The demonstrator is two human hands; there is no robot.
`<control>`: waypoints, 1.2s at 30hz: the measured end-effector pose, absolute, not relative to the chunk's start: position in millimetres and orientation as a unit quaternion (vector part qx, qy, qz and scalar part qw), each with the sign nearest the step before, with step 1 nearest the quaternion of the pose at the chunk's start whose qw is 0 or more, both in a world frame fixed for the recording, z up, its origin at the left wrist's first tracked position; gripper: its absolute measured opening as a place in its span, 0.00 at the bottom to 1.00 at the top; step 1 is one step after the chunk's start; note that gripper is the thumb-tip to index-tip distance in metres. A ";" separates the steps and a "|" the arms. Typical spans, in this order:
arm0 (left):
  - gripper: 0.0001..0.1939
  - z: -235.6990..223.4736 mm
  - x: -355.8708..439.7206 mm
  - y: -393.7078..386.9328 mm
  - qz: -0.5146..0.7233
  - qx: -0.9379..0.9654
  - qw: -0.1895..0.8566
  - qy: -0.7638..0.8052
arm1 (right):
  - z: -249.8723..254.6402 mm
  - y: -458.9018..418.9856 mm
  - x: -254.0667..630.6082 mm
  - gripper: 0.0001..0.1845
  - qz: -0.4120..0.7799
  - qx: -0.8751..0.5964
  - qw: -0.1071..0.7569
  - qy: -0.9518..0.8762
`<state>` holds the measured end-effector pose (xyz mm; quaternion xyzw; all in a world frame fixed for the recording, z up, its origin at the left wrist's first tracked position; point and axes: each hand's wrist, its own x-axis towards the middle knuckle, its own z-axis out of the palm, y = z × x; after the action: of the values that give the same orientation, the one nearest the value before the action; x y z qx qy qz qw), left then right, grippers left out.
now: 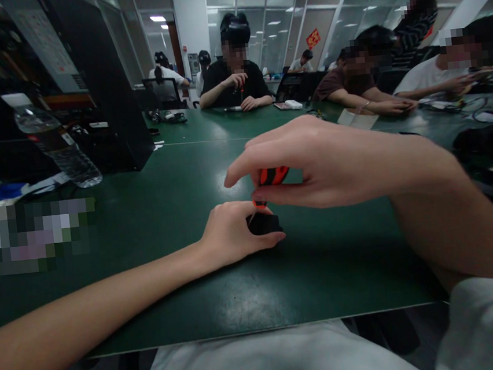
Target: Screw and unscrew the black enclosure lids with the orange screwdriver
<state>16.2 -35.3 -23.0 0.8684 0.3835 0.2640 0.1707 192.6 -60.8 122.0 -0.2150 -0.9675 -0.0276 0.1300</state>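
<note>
My left hand (229,233) rests on the green table (162,309), its thumb and fingers closed round a small black block-like part (265,224). What kind of part it is, I cannot make out. Above it my right hand (314,161) grips the orange and black handle of a screwdriver (273,175) between thumb and fingers. The screwdriver leans, its thin shaft running down to the black part by my left fingers. My hand and the part hide where the tip meets it.
A plastic water bottle (56,139) stands at the left by a black cabinet (97,83). Across the table a person in a black shirt (236,81) holds a screwdriver. More people sit at the right, near cables and a pale sheet (357,119). The table's front edge lies close to my lap.
</note>
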 end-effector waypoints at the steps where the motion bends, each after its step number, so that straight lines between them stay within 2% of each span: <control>1: 0.22 -23.5 16.0 -35.4 0.270 0.866 0.176 0.383 | 124.1 -61.9 194.1 0.13 -0.025 -0.214 0.121 -0.969; 5: 0.20 -22.7 14.6 -35.7 0.279 0.869 0.179 0.368 | 122.0 -66.3 201.9 0.09 -0.074 -0.230 0.095 -0.966; 10: 0.19 -21.8 15.1 -36.3 0.283 0.876 0.181 0.347 | 87.1 -75.4 222.6 0.21 -0.324 -0.278 0.165 -0.889; 12: 0.19 -23.3 15.7 -36.6 0.289 0.872 0.177 0.352 | 68.2 -77.8 233.9 0.22 -0.405 -0.267 0.163 -0.859; 14: 0.19 -25.0 16.0 -36.8 0.292 0.869 0.174 0.359 | 50.3 -76.4 246.3 0.22 -0.431 -0.243 0.148 -0.856; 21: 0.19 -26.0 13.3 -35.6 0.283 0.875 0.164 0.356 | 28.2 -45.5 297.3 0.25 -0.319 -0.280 0.145 -0.894; 27: 0.19 -25.0 12.5 -34.2 0.287 0.881 0.161 0.341 | 41.7 -42.5 310.0 0.25 -0.206 -0.415 0.077 -0.883; 36: 0.19 -26.6 12.3 -33.5 0.289 0.886 0.160 0.326 | 35.4 -42.3 307.6 0.26 -0.222 -0.361 0.116 -0.898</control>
<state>12.3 -33.5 -26.6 0.8857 0.3264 0.2885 0.1602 307.6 -42.3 35.4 -0.3613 -0.8981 -0.2222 0.1160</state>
